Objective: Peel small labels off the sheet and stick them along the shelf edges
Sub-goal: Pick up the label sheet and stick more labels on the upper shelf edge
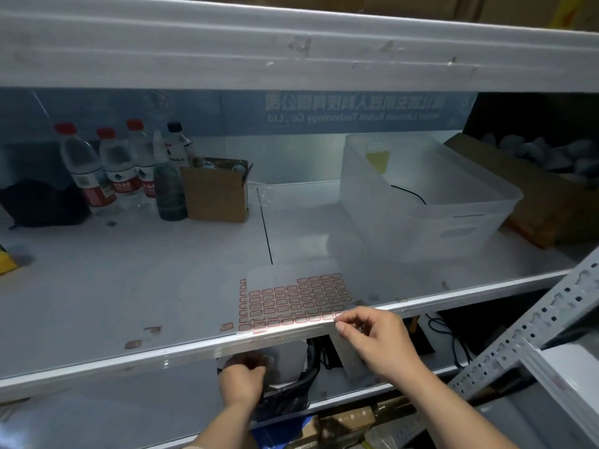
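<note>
Across the upper middle of the frame we read a blue banner [324,113] in mirrored lettering, "Robot Technology Co., Ltd" among Chinese characters too blurred to make out. At upper left stand water bottles [107,166] with red caps and red-and-white wrappers whose print we cannot read.

The label sheet [293,301] lies flat on the white shelf [146,286] at lower centre, its near edge reaching the shelf edge [194,346]. Our right hand [377,343] sits at the sheet's lower right corner, thumb and forefinger pinching there at a small label. Our left hand [243,379] is below the shelf edge, fingers curled round something pale; what it is we cannot tell.

The sheet is translucent, carrying rows of small rounded rectangles outlined in red, and a second sheet shows beneath it on the left. A few loose labels [152,329] lie on the shelf to the left.
</note>
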### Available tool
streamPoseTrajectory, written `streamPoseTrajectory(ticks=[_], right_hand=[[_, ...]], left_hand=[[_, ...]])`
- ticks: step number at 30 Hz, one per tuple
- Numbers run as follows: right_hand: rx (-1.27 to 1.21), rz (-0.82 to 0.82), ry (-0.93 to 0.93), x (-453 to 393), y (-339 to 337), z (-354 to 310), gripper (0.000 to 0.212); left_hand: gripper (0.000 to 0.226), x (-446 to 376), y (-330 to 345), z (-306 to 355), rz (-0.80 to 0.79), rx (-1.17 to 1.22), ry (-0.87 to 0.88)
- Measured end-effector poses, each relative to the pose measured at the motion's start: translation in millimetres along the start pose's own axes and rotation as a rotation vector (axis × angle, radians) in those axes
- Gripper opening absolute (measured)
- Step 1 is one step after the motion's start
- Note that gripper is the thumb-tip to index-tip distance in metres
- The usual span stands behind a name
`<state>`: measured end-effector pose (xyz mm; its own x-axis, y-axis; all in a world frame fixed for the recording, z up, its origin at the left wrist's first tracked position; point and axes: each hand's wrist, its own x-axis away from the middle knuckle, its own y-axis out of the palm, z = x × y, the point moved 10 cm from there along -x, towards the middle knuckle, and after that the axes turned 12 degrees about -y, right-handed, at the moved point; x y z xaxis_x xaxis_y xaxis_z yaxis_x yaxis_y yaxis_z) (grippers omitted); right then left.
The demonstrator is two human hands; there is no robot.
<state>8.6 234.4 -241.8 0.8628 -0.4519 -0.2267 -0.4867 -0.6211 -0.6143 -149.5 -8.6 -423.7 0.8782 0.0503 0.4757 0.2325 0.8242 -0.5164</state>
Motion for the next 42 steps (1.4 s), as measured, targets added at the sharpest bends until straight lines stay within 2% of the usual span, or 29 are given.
streamPoseTrajectory(ticks=[4, 8, 13, 20, 23, 27, 32, 37, 42], right_hand=[[0.165, -0.003, -0.065, -4, -2, -9, 0.007], [0.364, -0.104, -0.225, -10, 9, -26, 0.029], [0.540, -0.209, -0.240, -17, 20, -24, 0.055], [0.631, -0.254, -0.274, -20, 31, -22, 0.069], [0.633, -0.260, -0.283, -22, 34, -22, 0.072], [0.669, -0.263, -0.284, -24, 36, -23, 0.065], [0.700, -0.221, -0.330, -23, 34, -29, 0.044], [0.686, -0.146, -0.430, -19, 29, -45, 0.024], [0.648, -0.090, -0.497, -17, 23, -54, 0.014]], left_hand=[[0.025, -2, 5, 3, -0.023, -0.026, 0.008], [0.031, -4, 12, -3, -0.066, -0.014, -0.074], [0.018, -5, 14, -1, -0.059, -0.028, -0.080], [0.011, -11, 20, -3, -0.055, -0.011, -0.062], [0.017, -13, 19, -3, -0.020, 0.004, -0.056], [0.018, -17, 21, -6, -0.024, 0.002, -0.069], [0.024, -20, 24, -11, -0.039, 0.031, -0.082], [0.017, -20, 20, -9, 0.009, -0.029, -0.003], [0.014, -8, 17, 0, -0.018, -0.135, 0.061]])
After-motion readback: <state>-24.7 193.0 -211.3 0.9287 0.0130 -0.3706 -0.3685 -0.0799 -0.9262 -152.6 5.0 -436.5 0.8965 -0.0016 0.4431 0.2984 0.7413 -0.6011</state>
